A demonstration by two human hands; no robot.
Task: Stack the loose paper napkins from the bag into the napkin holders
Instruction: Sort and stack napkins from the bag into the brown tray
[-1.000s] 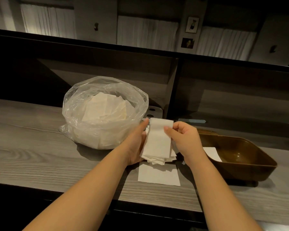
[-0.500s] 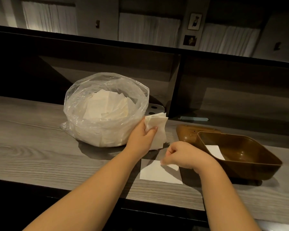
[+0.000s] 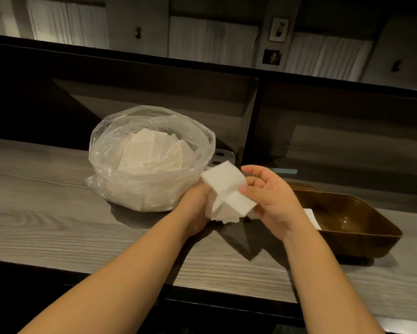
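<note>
Dim and grey, the room has curtained panels high on the far wall and a dark shelf unit running along the back of a wood-grain worktop (image 3: 58, 213). On that worktop a clear bag (image 3: 149, 160) stands open, heaped with loose napkins (image 3: 152, 153), so by my reckoning most of the job is yet to do. To the right sits a brown holder (image 3: 356, 227), a shallow tray with sloped walls; only one white napkin (image 3: 311, 216) shows inside it, lying flat near its left end, partly hidden behind the right wrist. I judge the filling has barely begun. A second brown piece shows just behind the holder, but I cannot tell whether it is another holder or a lid.

Between bag and holder, just above the worktop, both hands work a small wad (image 3: 226, 196) of napkins. The left hand (image 3: 197, 203) clutches the wad from below and from the bag side, fingers wrapped round its lower part, though the paper hides most of them. The right hand (image 3: 270, 196) comes in from the holder side, palm turned toward the paper, thumb pressed on the top sheet and fingers loosely bent behind the wad's upper edge; it looks to be pinching or squaring the sheets. The sheets are skewed, corners poking out at the bottom. Both forearms reach in from the near edge, bare, converging on the wad, which hangs clear of the holder, not yet over it
</note>
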